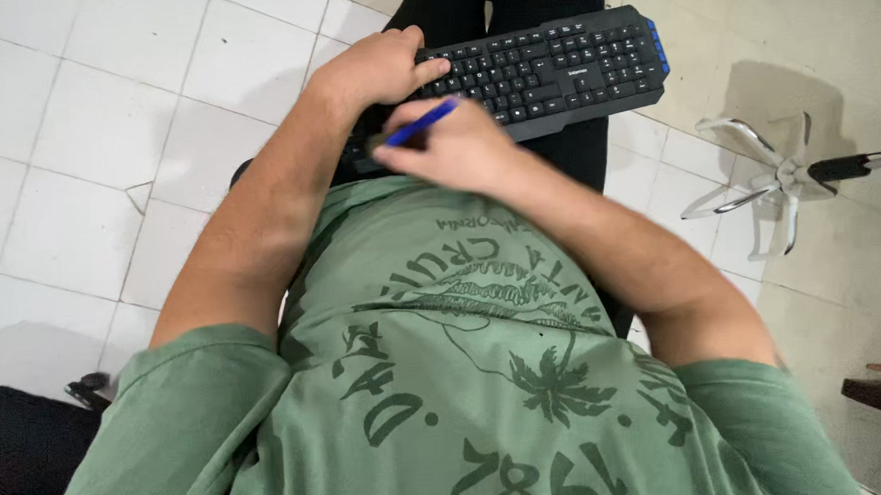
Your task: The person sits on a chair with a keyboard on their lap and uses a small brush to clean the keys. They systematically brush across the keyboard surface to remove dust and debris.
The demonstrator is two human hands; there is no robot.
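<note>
On your lap lies a black keyboard (542, 70). It rests across your dark trousers (509, 2), tilted a bit, with its far end pointing up and to the right. That far end has a row of blue keys (659, 48) along its edge.

Your left hand (378, 70) sits on the near end of the keyboard. Its fingers are curled over the top edge and its thumb lies flat on the keys, so it grips that end.

Your right hand (451, 148) is just beside the left one, over the near corner of the keyboard. Its fingers are closed around a thin tool with a blue handle (423, 123). The blue part sticks out toward the keys, and the dark end pokes out the other side of your fist. This hand looks a little blurry, so you cannot tell if the tool touches the keyboard.

Both your arms are bare and reach down from a green shirt (446, 376) with a dark green print on it.

Under you is a floor of big white tiles (79, 125). One tile on the left has a chipped corner. To your right, well apart from the keyboard, stands the shiny metal base of a chair (764, 179), with its legs spread out like a star.
</note>
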